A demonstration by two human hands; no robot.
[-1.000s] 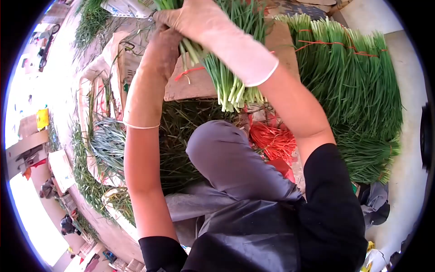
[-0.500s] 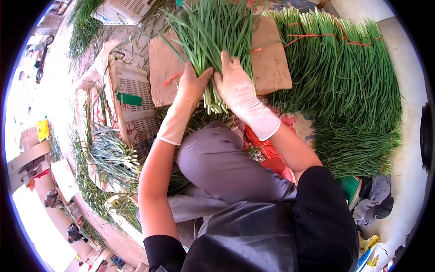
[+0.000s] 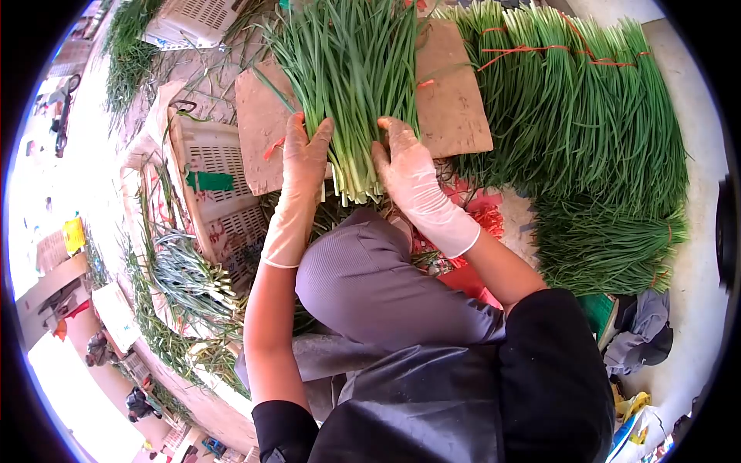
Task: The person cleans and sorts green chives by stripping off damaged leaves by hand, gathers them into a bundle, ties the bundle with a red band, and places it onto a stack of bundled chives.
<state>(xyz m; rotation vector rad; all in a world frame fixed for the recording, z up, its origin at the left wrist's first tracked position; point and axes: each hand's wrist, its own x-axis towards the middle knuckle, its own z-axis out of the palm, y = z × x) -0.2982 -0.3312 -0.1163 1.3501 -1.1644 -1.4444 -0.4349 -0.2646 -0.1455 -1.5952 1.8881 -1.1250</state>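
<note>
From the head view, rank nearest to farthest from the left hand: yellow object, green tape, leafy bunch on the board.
1. Leafy bunch, right of the left hand
2. Green tape, on the crate, left
3. Yellow object, far left

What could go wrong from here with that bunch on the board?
1. No tie is visible around the green bunch, so its stalks might splay if the left hand and right hand flanking it let go.
2. Its pale ends overhang the near edge of the board, close to the knee; a bump could knock them out of line.
</note>
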